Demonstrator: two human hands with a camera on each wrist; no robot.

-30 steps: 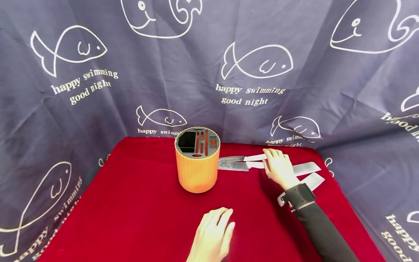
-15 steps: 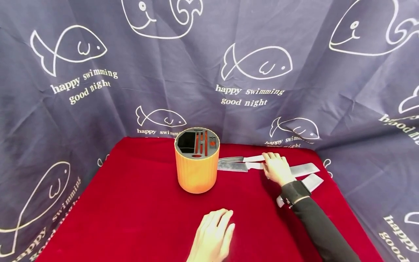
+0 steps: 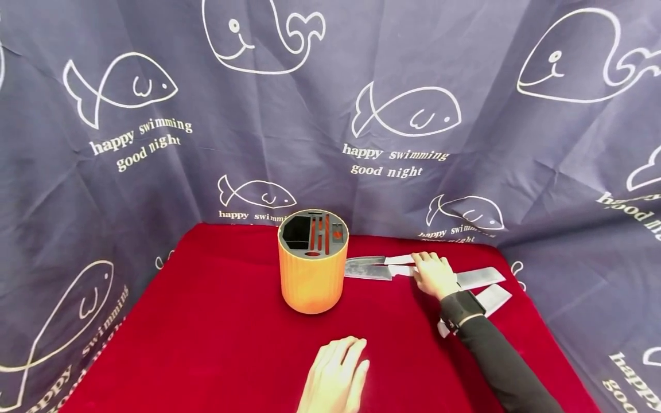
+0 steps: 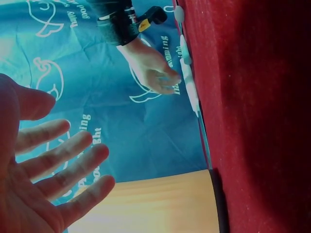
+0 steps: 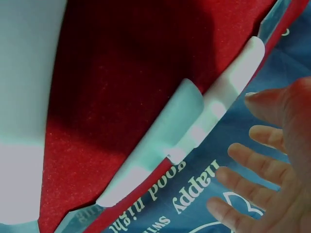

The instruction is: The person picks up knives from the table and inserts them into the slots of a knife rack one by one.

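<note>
Your right hand (image 3: 435,276) has eased slightly left and down onto the line of the handles, while the knives have not moved. Its fingers are relaxed and apart, pinching nothing; your right wrist view shows a gap to the handles. This reads as a reach almost complete, with no grip taken.

Beneath it lie the far white-handled knife (image 3: 399,260) and the near white-handled knife (image 3: 374,272), toward the tabletop (image 3: 232,344)'s far edge, right of its middle. Their blades run left, tips hidden behind the orange holder (image 3: 312,287), which stands near that edge. Two square-ended knives (image 3: 494,298) lie by the right edge, partly covered by your hand and wrist.

Your left hand (image 3: 333,376) stays near the front edge, fingers extended, holding nothing.
</note>
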